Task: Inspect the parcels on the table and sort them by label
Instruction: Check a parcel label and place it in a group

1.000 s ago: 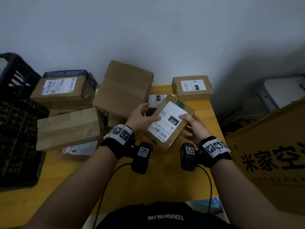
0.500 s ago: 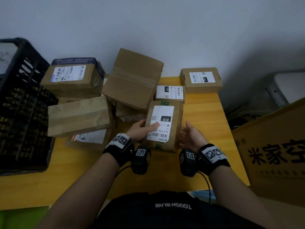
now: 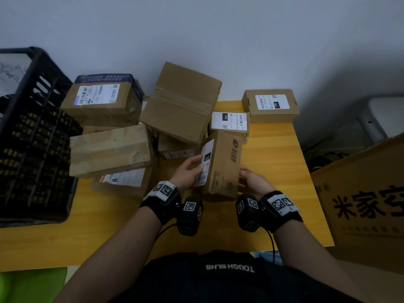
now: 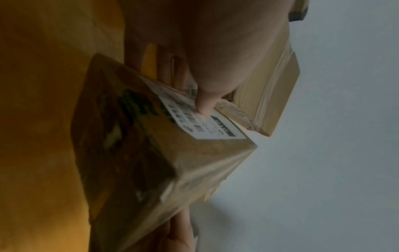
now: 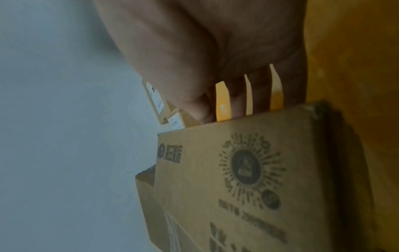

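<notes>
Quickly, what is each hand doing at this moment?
Left hand: holding the brown cardboard parcel with the white 010 label, thumb on the label.
Right hand: holding the same parcel at its other side.

Black slatted crate [image 3: 32,136] on yellow table [image 3: 277,158], left; large printed carton [image 3: 367,206] right; perhaps white appliance [image 3: 387,114] behind.

The left hand [image 4: 207,56] fills the top of the picture, its thumb [image 4: 205,104] pressing on the white label [image 4: 194,119] of a brown cardboard box [image 4: 151,162]. The other fingers [image 4: 164,68] go behind the box. The label carries barcodes and a black patch with white digits. Dark blurred print marks the box's neighbouring face. Beyond the thumb lies a second taped box [image 4: 272,95]. The yellow table [image 4: 43,119] is on the left, a pale wall [image 4: 334,136] on the right.
</notes>
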